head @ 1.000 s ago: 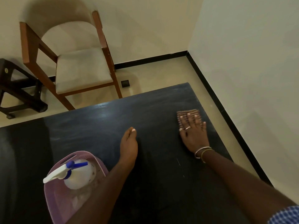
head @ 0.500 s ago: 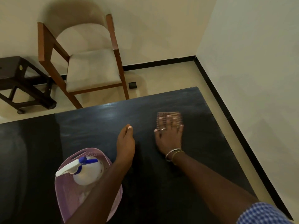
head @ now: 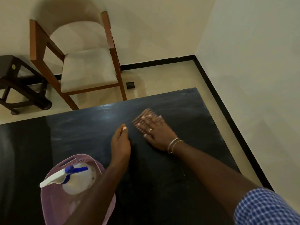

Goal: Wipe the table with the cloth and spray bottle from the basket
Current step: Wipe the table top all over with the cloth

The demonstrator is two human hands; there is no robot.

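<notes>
Cloth (head: 146,112) of brownish-pink colour with a ribbed, dotted texture is shown flat on the far middle of the dark table (head: 73,135). It is pressed down by the right hand (head: 159,135), whose fingers are laid straight and spread over it, so nothing is gripped. Most of the cloth is covered by those fingers, and its weave is smeared by blur, so the exact pattern cannot be made out. A ring (head: 150,129) and two bangles (head: 174,144) are worn on that hand and wrist. The left hand (head: 121,143) is set on its edge on the table just beside the cloth, fingers straight and together, with nothing held. The spray bottle (head: 79,181), white-bodied with a white trigger and blue nozzle, is seen standing in the lilac basket (head: 48,208) at the near left. The basket is partly hidden by the left forearm and cut off at the lower edge. A blue checked sleeve (head: 266,208) is cropped at the corner.
</notes>
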